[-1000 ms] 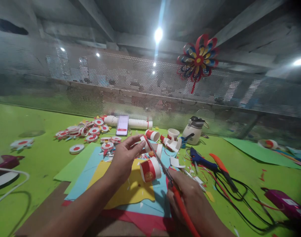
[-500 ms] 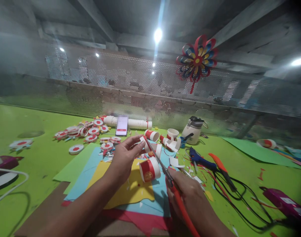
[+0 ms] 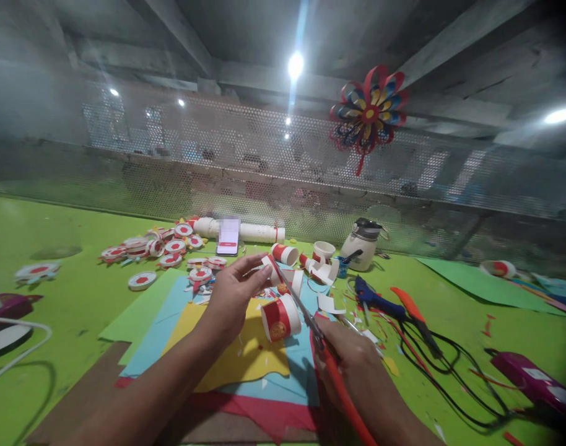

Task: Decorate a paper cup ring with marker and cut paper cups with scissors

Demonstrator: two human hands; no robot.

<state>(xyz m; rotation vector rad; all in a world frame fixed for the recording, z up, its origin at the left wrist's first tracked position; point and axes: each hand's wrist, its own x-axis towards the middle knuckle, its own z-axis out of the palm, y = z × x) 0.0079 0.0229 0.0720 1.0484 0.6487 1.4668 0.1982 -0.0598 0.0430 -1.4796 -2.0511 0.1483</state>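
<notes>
Left hand: our left hand (image 3: 234, 297) is raised over the paper sheets near the middle of the counter; its fingers (image 3: 259, 272) pinch a small red-and-white cup piece (image 3: 270, 265).
Right hand: our right hand (image 3: 352, 365) sits toward the counter's near edge, its fingers wrapped tight around the red handles of the scissors (image 3: 311, 325).
Scissors: the blades run up and away from us, their tip meeting the cup piece at our left fingertips; we cannot tell how far the blades are parted.
Cup piece: held in the air above the sheets, between the left fingertips and the scissor tip.
Paper cup: a red-and-white paper cup (image 3: 280, 317) lies on its side on the sheets, just beside the scissor blades.
Paper sheets: yellow, blue, green and red paper sheets (image 3: 236, 362) lie stacked on the green counter (image 3: 78, 297), under both hands.
Far side: a phone (image 3: 228, 236) leans toward the counter's far edge, with round red-and-white discs (image 3: 143, 248) scattered to its left.
Right side: a blue glue gun (image 3: 378, 301) with a black cord lies near a white jar (image 3: 363, 245).
Above: a paper pinwheel (image 3: 369, 114) hangs on the mesh wall.
</notes>
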